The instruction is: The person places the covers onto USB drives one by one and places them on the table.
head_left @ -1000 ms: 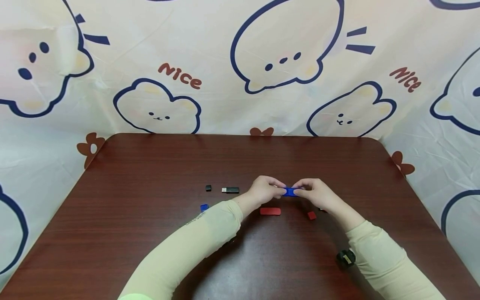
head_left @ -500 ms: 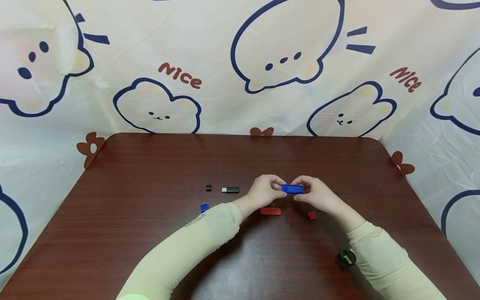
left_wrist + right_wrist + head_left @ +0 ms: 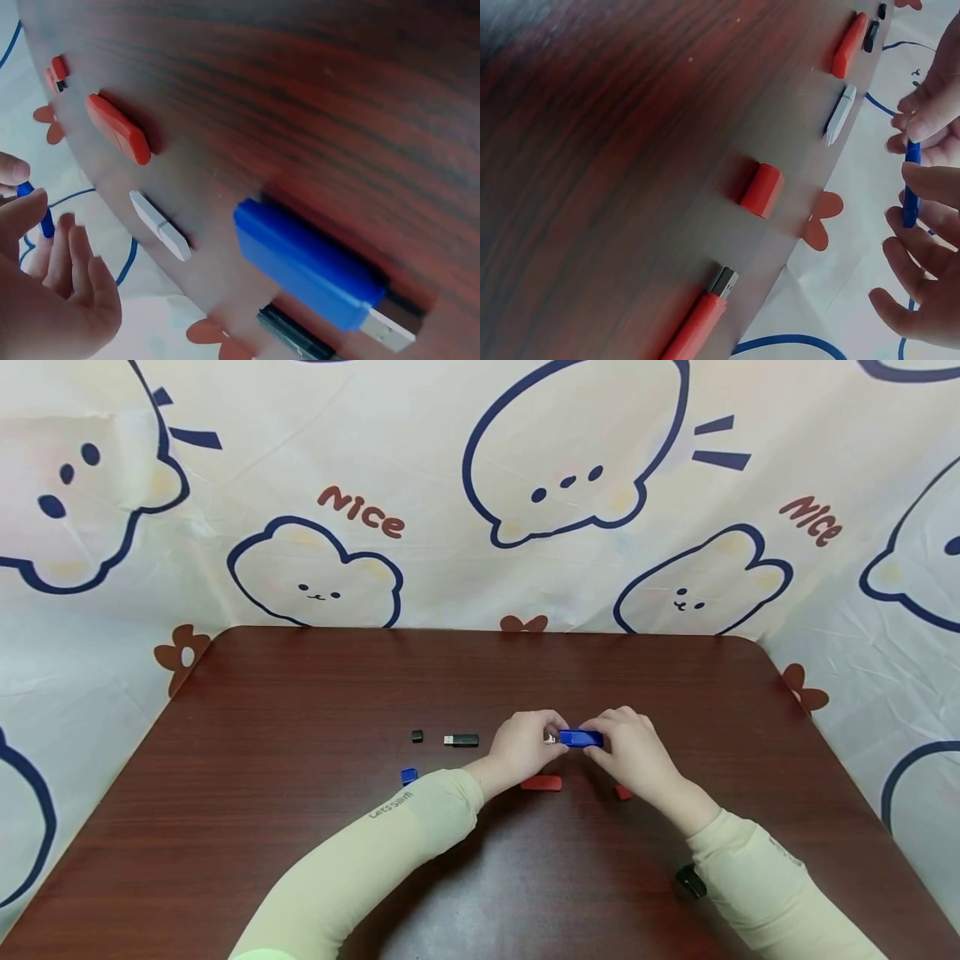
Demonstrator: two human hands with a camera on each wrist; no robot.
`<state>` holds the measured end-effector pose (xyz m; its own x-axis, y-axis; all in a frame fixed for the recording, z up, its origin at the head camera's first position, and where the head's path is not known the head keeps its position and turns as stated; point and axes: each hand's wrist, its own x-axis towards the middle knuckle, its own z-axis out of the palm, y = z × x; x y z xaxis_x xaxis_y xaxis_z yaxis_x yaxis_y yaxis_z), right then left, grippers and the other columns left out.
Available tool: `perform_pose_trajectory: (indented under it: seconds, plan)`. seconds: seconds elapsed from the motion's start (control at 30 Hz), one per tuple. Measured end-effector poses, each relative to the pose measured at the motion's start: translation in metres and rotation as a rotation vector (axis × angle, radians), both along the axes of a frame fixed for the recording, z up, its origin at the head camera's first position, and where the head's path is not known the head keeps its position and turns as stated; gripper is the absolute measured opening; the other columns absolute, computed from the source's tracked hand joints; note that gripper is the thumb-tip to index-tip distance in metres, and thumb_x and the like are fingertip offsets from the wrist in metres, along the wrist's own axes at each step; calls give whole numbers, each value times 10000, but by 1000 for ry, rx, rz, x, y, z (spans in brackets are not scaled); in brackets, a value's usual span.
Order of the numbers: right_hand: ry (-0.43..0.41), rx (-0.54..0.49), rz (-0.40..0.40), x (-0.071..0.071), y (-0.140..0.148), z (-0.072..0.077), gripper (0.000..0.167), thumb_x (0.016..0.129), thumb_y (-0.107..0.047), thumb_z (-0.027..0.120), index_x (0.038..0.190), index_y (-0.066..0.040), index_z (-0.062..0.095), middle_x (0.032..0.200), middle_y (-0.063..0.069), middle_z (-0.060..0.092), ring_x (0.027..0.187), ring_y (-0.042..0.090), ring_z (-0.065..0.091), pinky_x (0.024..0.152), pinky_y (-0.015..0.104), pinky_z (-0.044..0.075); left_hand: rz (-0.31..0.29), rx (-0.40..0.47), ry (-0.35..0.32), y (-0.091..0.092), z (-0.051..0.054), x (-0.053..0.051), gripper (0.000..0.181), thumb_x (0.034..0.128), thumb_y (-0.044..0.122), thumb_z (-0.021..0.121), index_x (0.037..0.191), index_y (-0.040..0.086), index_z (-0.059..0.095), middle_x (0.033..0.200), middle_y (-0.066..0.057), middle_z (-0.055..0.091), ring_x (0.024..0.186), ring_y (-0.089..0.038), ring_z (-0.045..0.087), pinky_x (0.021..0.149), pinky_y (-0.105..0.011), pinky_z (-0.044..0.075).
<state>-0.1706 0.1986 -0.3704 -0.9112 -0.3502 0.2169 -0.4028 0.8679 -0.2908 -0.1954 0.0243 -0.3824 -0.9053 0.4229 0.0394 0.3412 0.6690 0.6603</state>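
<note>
The left hand (image 3: pixel 522 745) and right hand (image 3: pixel 637 753) clamp fingers on what seems, from here, a blue flash drive (image 3: pixel 581 738), a black flash drive (image 3: pixel 463 741) lying left of it.

I read "Nice" on the backdrop (image 3: pixel 442 577), upper left and upper right; "Let'sSlim" crosses my left sleeve (image 3: pixel 367 856), lower left.

The head view looks forward and down across the table (image 3: pixel 480 677); both tilted wrist views share it, nearer.
</note>
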Motion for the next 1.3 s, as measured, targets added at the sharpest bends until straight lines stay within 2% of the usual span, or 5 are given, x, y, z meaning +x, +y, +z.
perform_pose_trajectory:
  seconds: [0.07, 0.17, 0.37, 0.6, 1.3]
  plan:
    - [39, 27, 13, 1, -1, -1, 226, 760, -120, 760, 972, -60, 709, 847, 42, 667, 867, 227, 533, 766, 425, 391, -8, -77, 75, -1, -1, 0, 219, 833, 262, 707, 1031, 172, 686, 936, 31, 708, 782, -78, 601, 634, -196, 442]
    - [81, 68, 37, 2, -2, -1, 237, 758, -130, 765, 975, -55, 708, 849, 48, 670, 888, 233, 541, 815, 461, 395, -22, -142, 158, -2, -2, 0, 230, 831, 289, 707, 1035, 184, 696, 953, 41, 707, 856, -94, 609, 705, -226, 470]
    - [135, 115, 92, 1, 0, -3, 241, 769, -131, 756, 990, -51, 703, 881, 62, 674, 895, 231, 536, 843, 447, 397, -50, -186, 224, -4, -2, 0, 211, 829, 290, 709, 1012, 185, 706, 921, 54, 710, 878, -102, 630, 774, -277, 476]
    - [162, 121, 118, 0, 1, -6, 248, 777, -141, 750, 1001, -50, 697, 897, 63, 670, 910, 230, 538, 868, 454, 389, -55, -192, 229, -4, -1, 1, 209, 837, 285, 701, 1017, 179, 709, 909, 53, 712, 868, -108, 629, 769, -272, 475]
    - [170, 121, 131, -1, 2, -6, 237, 786, -142, 741, 1002, -53, 699, 898, 54, 672, 913, 224, 535, 887, 453, 373, -50, -165, 218, -4, 0, 2, 205, 845, 264, 694, 1027, 172, 713, 908, 55, 712, 849, -97, 611, 715, -239, 474]
